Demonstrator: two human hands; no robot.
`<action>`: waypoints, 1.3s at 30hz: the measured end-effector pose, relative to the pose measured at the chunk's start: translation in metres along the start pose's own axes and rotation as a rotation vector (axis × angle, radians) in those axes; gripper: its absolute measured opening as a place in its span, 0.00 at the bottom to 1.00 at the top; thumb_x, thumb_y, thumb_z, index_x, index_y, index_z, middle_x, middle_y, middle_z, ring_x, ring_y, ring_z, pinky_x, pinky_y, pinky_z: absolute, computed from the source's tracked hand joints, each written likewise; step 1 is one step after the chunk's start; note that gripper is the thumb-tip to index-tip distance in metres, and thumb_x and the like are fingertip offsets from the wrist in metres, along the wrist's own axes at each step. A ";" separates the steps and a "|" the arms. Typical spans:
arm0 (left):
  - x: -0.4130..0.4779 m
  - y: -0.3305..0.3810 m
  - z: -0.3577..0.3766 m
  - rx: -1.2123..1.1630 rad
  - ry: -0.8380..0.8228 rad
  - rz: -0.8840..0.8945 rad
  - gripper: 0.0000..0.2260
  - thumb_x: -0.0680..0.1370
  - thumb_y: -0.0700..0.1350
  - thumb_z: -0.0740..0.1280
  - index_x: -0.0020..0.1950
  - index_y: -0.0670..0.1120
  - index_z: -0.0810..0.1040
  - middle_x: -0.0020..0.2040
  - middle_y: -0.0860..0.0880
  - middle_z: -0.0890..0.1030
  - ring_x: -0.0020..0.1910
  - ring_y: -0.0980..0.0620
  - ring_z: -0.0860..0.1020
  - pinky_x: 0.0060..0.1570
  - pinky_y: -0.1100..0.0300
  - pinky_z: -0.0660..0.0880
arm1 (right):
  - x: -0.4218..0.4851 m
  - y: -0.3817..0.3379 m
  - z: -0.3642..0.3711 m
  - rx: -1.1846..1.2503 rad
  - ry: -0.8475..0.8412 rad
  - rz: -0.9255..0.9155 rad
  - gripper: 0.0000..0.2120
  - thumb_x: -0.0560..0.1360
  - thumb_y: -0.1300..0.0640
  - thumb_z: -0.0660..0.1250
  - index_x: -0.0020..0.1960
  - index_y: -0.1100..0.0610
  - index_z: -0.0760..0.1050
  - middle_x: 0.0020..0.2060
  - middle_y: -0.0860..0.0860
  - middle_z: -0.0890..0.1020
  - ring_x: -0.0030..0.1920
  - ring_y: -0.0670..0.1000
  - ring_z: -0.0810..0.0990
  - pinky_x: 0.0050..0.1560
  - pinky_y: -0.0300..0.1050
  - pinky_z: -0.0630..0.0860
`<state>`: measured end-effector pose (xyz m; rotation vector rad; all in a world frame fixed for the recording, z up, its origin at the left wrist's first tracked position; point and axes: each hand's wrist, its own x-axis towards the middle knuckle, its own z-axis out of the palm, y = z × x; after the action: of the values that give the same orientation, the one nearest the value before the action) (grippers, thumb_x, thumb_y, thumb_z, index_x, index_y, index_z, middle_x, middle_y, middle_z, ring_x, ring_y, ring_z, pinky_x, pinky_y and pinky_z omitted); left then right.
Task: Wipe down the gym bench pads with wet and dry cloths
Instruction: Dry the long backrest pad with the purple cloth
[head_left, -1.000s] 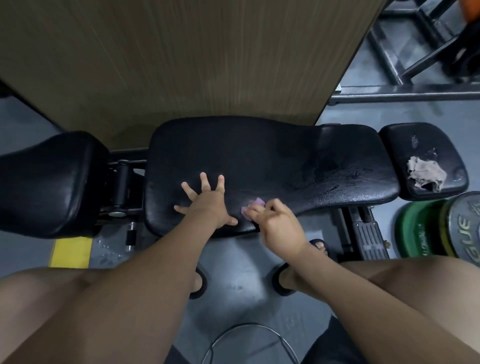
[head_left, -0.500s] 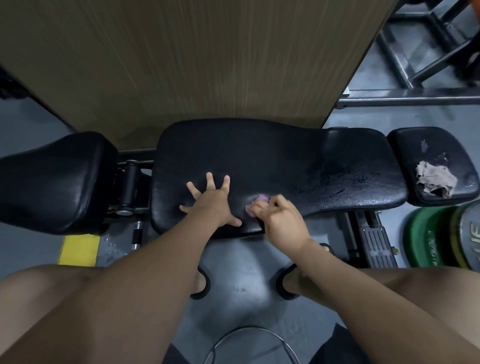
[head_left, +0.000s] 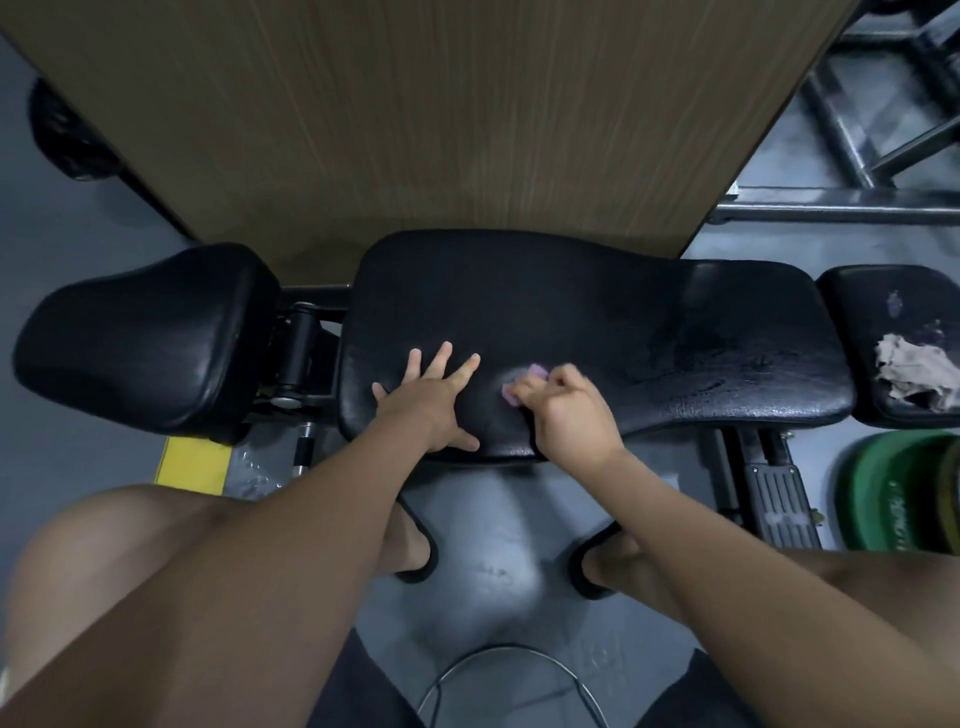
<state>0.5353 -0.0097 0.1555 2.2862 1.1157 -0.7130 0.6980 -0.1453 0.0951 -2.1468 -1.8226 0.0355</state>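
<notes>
— What sort of place is this?
— A gym. A long black pad (head_left: 597, 322) of a workout bench runs across the view, with a thick seat pad (head_left: 140, 338) at one end and a small pad (head_left: 883, 301) at the other.
— Anything besides the bench?
— A green weight plate (head_left: 893, 499) with raised lettering sits near the small pad. A welded steel frame (head_left: 831, 210) stands behind on the grey floor (head_left: 493, 509), and a wood-grain panel (head_left: 415, 114) backs the bench.
</notes>
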 end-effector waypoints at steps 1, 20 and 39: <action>-0.001 -0.001 0.000 -0.003 0.005 0.002 0.53 0.69 0.60 0.77 0.78 0.70 0.39 0.80 0.61 0.33 0.80 0.46 0.33 0.72 0.26 0.46 | 0.013 0.000 0.003 0.013 0.033 0.072 0.19 0.72 0.67 0.63 0.56 0.50 0.82 0.49 0.43 0.85 0.46 0.54 0.72 0.47 0.52 0.80; -0.002 -0.001 0.001 -0.016 0.034 -0.008 0.55 0.69 0.60 0.78 0.80 0.66 0.38 0.80 0.61 0.33 0.80 0.47 0.33 0.73 0.27 0.47 | 0.039 -0.010 0.007 0.027 0.045 0.108 0.20 0.74 0.65 0.69 0.63 0.50 0.81 0.56 0.44 0.84 0.46 0.55 0.74 0.47 0.51 0.79; 0.053 0.088 0.004 -0.166 0.464 0.132 0.20 0.82 0.48 0.57 0.73 0.42 0.69 0.80 0.42 0.61 0.82 0.44 0.51 0.80 0.45 0.49 | -0.063 0.073 -0.044 -0.278 0.033 0.211 0.24 0.75 0.62 0.66 0.67 0.43 0.77 0.59 0.38 0.81 0.39 0.54 0.67 0.41 0.48 0.71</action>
<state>0.6341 -0.0303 0.1365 2.4130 1.1537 -0.0294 0.7660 -0.2253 0.1062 -2.5064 -1.6577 -0.2154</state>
